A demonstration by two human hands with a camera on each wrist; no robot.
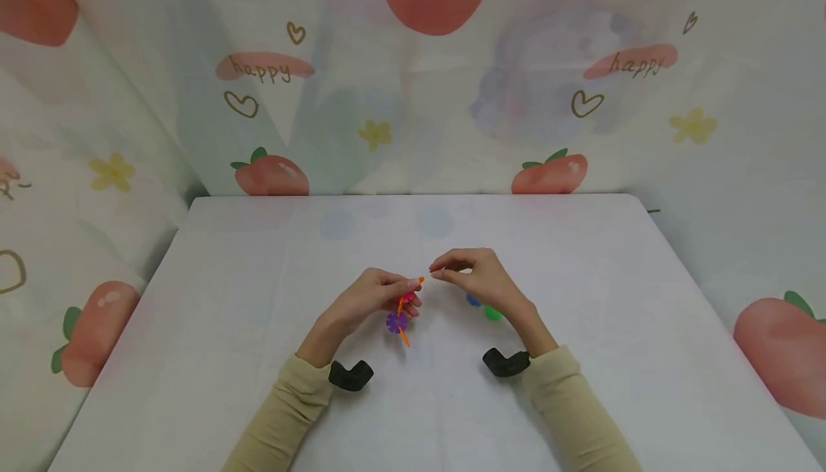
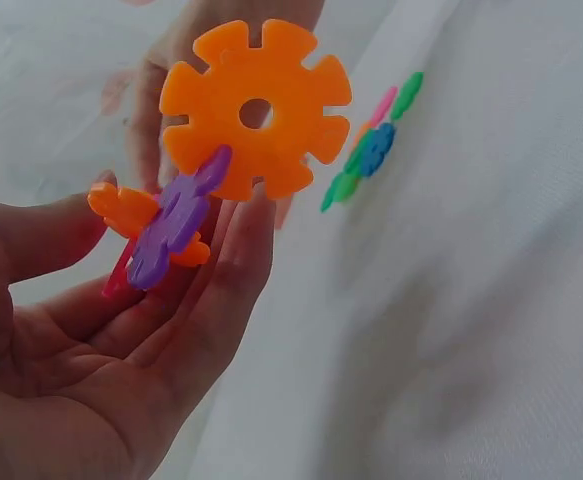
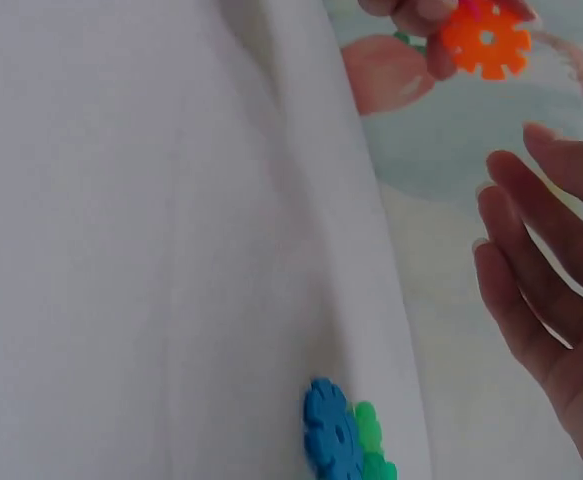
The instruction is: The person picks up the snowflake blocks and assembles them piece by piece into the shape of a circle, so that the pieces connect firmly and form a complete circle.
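Observation:
My left hand (image 1: 381,293) pinches a small chain of notched plastic flower discs between thumb and fingers, above the white table. In the left wrist view, a round orange disc (image 2: 316,90) is slotted to a purple disc (image 2: 176,225). Behind the purple one are another orange disc (image 2: 126,208) and a pink disc (image 2: 119,275), partly hidden by the fingers. My right hand (image 1: 477,271) hovers just right of the chain's upper orange tip. In the right wrist view its fingers are gently bent, apart from the thumb, with nothing between them.
A blue disc (image 1: 474,300) and a green disc (image 1: 493,313) lie on the table (image 1: 213,300) below the right hand. The left wrist view shows several discs bunched there, a pink one (image 2: 383,105) included. Black curved pieces (image 1: 351,376) stick out by both wrists.

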